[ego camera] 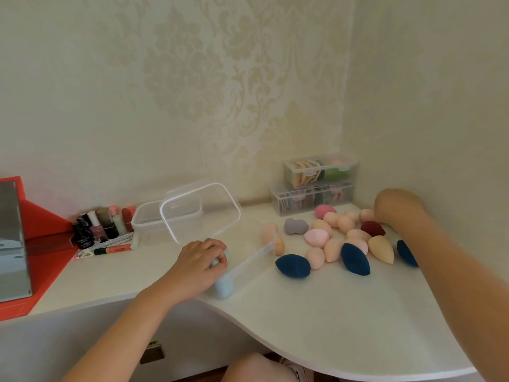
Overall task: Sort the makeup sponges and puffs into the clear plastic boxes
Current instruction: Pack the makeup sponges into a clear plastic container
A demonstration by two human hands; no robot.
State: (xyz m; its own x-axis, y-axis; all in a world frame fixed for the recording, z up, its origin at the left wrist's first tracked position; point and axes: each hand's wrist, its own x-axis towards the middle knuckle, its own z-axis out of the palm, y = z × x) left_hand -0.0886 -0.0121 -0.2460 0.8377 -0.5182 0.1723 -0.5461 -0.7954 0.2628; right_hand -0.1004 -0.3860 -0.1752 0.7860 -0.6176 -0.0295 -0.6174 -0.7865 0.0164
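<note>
My left hand (202, 259) fingers pinch the pale blue sponge (216, 262), clear box (249, 261) just below it; right hand (391, 206) at the sponge pile (334, 248), grip unreadable.

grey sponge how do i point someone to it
Find the stacked boxes in the desk's far right corner. Just in front lies a pile of sponges; the grey sponge sits at its back left. It alone is grey and waisted like a peanut.
</note>
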